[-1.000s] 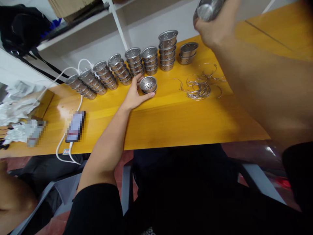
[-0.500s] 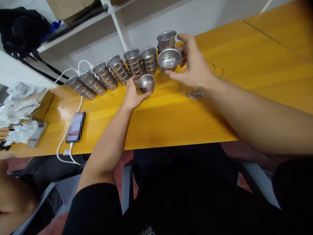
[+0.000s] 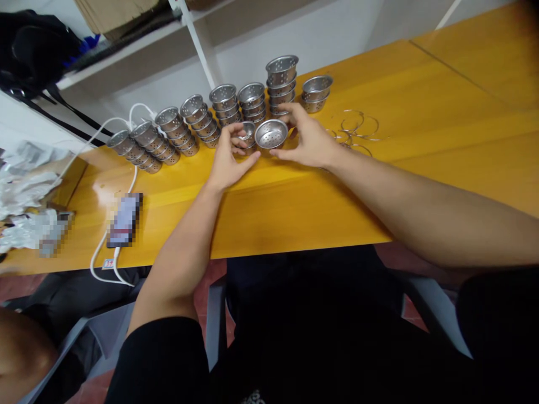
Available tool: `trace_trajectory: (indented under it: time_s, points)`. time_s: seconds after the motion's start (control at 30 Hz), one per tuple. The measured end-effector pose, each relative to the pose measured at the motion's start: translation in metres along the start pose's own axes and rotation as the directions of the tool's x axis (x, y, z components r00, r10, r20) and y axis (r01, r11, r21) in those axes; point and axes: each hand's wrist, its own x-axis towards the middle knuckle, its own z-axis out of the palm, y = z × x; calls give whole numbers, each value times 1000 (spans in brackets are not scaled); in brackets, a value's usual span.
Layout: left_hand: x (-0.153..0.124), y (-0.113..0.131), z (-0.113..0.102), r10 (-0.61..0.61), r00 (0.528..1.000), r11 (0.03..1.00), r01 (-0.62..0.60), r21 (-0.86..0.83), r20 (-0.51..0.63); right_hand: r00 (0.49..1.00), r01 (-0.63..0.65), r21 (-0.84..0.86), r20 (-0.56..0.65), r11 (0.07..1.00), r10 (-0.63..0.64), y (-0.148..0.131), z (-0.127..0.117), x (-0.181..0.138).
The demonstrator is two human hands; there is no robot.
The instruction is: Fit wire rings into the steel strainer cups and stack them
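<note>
My right hand (image 3: 307, 140) grips a perforated steel strainer cup (image 3: 272, 133) by its rim, just above the yellow table (image 3: 295, 202). My left hand (image 3: 227, 157) curls around a second small strainer cup (image 3: 247, 134) right beside it, the two cups nearly touching. Behind them runs a row of stacked strainer cups (image 3: 219, 109), the tallest stack (image 3: 281, 81) at the right, with a short stack (image 3: 315, 92) further right. Partly hidden by my right hand, a pile of thin wire rings (image 3: 356, 129) lies to the right.
A phone (image 3: 124, 220) with a white cable (image 3: 103, 247) lies at the table's left. Crumpled white wrappers (image 3: 25, 196) sit at the far left. A white shelf frame (image 3: 189, 33) and black bag (image 3: 29, 50) stand behind. Another person's arm (image 3: 21, 359) shows at bottom left.
My right hand came down from high on the right with a strainer cup and brought it next to the cup in my left hand. The left hand barely moved.
</note>
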Motion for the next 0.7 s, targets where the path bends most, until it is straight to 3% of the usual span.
trace_trajectory:
  time_s: [0.1, 0.2, 0.5, 0.6, 0.7]
  points:
    - [-4, 13, 13, 30, 994, 999, -26, -44, 104, 999, 23, 45, 34, 999, -25, -3, 1, -3]
    - [-8, 18, 19, 29, 991, 998, -22, -53, 132, 998, 15, 114, 66, 993, -22, -9, 2, -4]
    - [-6, 22, 11, -1, 980, 979, 42, -201, 197, 985, -31, 139, 170, 990, 7, -24, 3, -6]
    - [-7, 28, 12, -21, 984, 972, 61, -225, 177, 969, -33, 19, 247, 999, 28, -34, -24, -6]
    - [-10, 35, 14, -43, 985, 975, 78, -209, 166, 942, -93, -365, 270, 926, 200, -39, -66, -2]
